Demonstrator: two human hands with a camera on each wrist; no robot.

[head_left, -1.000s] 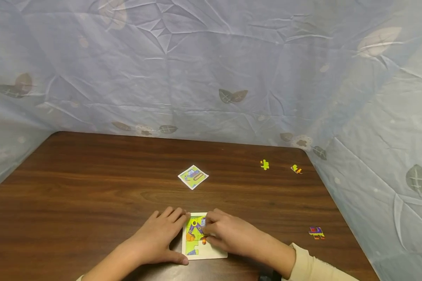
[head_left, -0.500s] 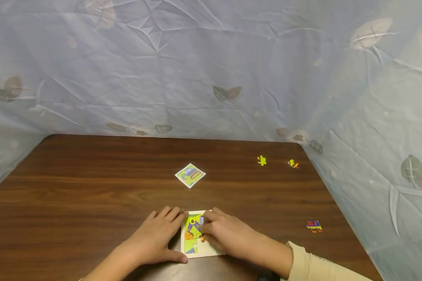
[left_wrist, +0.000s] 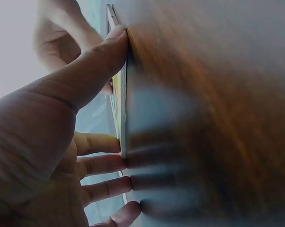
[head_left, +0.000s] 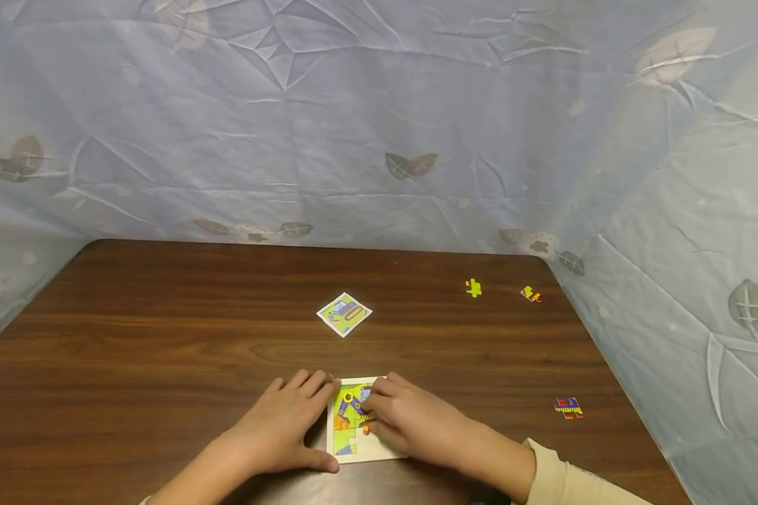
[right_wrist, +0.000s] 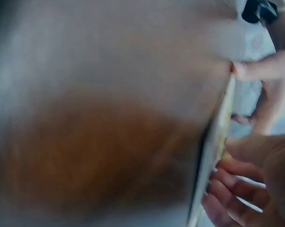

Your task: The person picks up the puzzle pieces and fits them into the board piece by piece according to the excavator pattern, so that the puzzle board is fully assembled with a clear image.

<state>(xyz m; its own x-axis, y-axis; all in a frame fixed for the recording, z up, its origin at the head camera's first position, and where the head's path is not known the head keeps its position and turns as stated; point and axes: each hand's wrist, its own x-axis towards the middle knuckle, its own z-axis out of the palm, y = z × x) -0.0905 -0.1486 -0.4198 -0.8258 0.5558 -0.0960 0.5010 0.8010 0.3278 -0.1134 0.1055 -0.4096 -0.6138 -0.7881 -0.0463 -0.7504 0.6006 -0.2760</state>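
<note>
A square jigsaw puzzle board [head_left: 379,451] with a white frame lies at the table's near edge, partly filled with green, purple and orange pieces. My left hand [head_left: 284,424] rests along its left side, thumb at the lower corner and fingertips at the upper one; the left wrist view shows these fingers fairly straight against the edge. Over the board's right part, my right hand [head_left: 417,421] has curled fingers and thumb on a puzzle piece [head_left: 366,429], whose orange-tipped bit shows beside the thumb. The rest of that piece is hidden under the fingers.
A small picture card [head_left: 344,314] of a digger lies beyond the board. Toward the back right are a green puzzle piece [head_left: 474,287] and a green-orange piece [head_left: 531,294]. A purple-red piece [head_left: 568,407] lies at the right. Leaf-print cloth [head_left: 354,126] surrounds the wooden table.
The head view has shifted slightly. My right fingers have moved only a little over the puzzle piece; my left hand stays at the board's edge.
</note>
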